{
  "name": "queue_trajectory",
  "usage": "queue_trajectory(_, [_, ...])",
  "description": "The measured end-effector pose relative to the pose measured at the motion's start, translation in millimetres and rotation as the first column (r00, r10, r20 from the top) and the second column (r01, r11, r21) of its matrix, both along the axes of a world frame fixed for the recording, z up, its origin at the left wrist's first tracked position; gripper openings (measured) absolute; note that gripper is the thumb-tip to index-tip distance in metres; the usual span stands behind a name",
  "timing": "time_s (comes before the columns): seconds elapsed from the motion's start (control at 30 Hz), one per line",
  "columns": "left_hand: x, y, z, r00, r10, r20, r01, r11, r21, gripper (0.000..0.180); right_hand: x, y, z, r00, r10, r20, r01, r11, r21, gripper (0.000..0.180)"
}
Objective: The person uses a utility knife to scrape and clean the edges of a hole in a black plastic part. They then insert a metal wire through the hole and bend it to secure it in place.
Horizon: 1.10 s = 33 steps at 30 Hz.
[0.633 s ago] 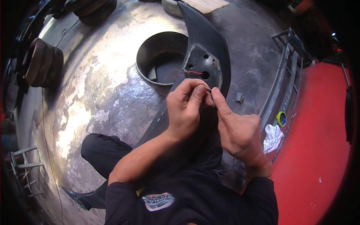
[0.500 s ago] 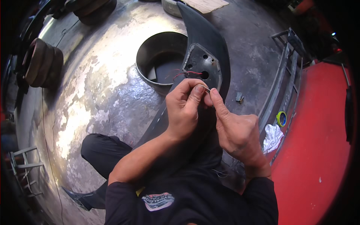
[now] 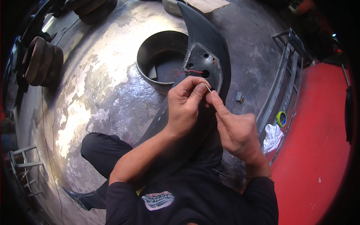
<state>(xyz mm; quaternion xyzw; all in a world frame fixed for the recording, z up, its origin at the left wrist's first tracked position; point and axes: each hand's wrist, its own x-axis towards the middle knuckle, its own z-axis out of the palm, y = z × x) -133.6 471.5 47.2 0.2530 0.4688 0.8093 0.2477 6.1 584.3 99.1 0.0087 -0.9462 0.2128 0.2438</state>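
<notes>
A thin, pale strand like a wire [image 3: 208,88] spans the small gap between my two hands. My left hand [image 3: 183,103] is closed, pinching one end between thumb and forefinger. My right hand [image 3: 237,129] is also closed, with its thumb tip pressed at the other end; its curled fingers are mostly hidden underneath. Below both hands lies a long, dark, curved panel [image 3: 208,33] resembling a car spoiler, reaching across my lap. Its end plate [image 3: 198,60] has several round holes, and red wires [image 3: 193,71] come out of one just beyond my fingers.
An open metal drum [image 3: 143,73] stands under the panel's left edge. On the right are a metal frame [image 3: 267,101], a roll of yellow-green tape [image 3: 281,119], a white cloth [image 3: 273,138] and a red surface [image 3: 311,157]. Stacked tyres [image 3: 44,62] stand at left.
My hands have shifted very slightly, and more of the pale strand shows between my fingertips. Both hands keep their pinch.
</notes>
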Motion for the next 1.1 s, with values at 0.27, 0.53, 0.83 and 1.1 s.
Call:
queue_trajectory(0.27, [-17.6, -2.7, -5.4, 0.956, 0.076, -0.283, -0.078, 0.997, 0.004, 0.015, 21.6, 10.6, 24.8, 0.981, -0.117, 0.157, 0.185, 0.821, -0.541, 0.045])
queue_trajectory(0.53, [-26.1, -0.3, -26.9, 0.986, -0.006, 0.164, -0.041, 0.957, 0.286, 0.027, -0.4, 45.2, 27.2, 0.999, -0.016, 0.041, 0.03, 0.927, -0.373, 0.043])
queue_trajectory(0.83, [-42.6, -6.5, -24.9, 0.898, -0.192, 0.397, 0.048, 0.938, 0.344, 0.022, -28.4, 56.0, 7.1, 0.981, 0.189, -0.046, -0.193, 0.974, -0.119, 0.05])
queue_trajectory(1.1, [-42.4, -8.7, -21.7, 0.945, -0.137, 0.298, 0.06, 0.966, 0.252, 0.03, -34.4, 68.7, -11.0, 0.973, 0.218, -0.069, -0.217, 0.976, 0.02, 0.059])
